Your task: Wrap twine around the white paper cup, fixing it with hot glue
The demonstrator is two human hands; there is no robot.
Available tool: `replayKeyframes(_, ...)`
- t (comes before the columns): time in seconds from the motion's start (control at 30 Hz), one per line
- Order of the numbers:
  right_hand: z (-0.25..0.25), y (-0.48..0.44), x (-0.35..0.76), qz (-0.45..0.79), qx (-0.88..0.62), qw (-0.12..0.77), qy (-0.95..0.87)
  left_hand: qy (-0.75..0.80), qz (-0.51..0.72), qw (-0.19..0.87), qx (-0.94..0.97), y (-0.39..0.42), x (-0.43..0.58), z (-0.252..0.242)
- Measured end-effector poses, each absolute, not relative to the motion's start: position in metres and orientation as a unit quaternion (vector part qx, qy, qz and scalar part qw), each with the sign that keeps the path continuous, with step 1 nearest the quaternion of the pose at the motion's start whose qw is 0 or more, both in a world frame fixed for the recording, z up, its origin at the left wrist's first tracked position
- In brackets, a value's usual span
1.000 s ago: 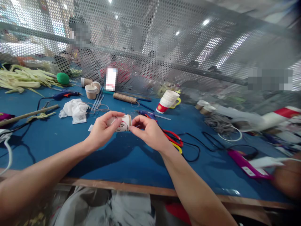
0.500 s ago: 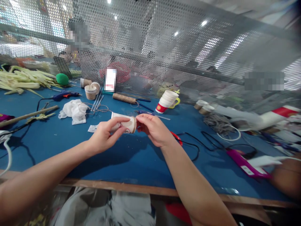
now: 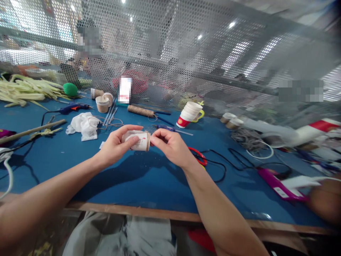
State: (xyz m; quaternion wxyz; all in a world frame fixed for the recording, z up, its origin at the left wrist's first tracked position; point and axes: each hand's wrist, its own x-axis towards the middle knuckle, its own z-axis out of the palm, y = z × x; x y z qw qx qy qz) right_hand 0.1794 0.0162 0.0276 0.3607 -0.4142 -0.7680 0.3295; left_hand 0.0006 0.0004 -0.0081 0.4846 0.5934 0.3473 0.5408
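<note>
The left hand [image 3: 117,144] grips the paper cup [image 3: 142,142] sideways; the right hand [image 3: 170,145], grasp indeterminable, meets its brown band [image 3: 148,142]: apparently edge wrapping, next requiring steady cup rotation.

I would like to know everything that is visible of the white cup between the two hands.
The white cup looks like paper, with dark writing and a small red mark on its side. A brown band, perhaps twine, rings its right end. It lies roughly sideways over the blue table, gripped by the left hand, whose fingers hide part of it. The right hand has its fingertips at the banded end. The inside cannot be seen.
</note>
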Motion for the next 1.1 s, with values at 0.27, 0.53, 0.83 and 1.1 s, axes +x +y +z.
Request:
replayKeyframes(0.27, 0.025, 0.021, 0.181, 0.300, -0.419, 0.373, -0.772, 0.327, 0.486, 0.334, 0.738, -0.005, 0.000, -0.010)
replayKeyframes(0.53, 0.021, 0.013, 0.173, 0.335, -0.363, 0.393, -0.776, 0.340, 0.430, 0.239, 0.802, -0.006, 0.000, -0.014)
replayKeyframes(0.83, 0.023, 0.022, 0.172, 0.353, -0.415, 0.343, -0.765, 0.327, 0.391, 0.199, 0.837, -0.009, 0.002, -0.017)
replayKeyframes(1.1, 0.034, 0.036, 0.162, 0.380, -0.436, 0.296, -0.761, 0.319, 0.382, 0.229, 0.837, -0.010, 0.003, -0.016)
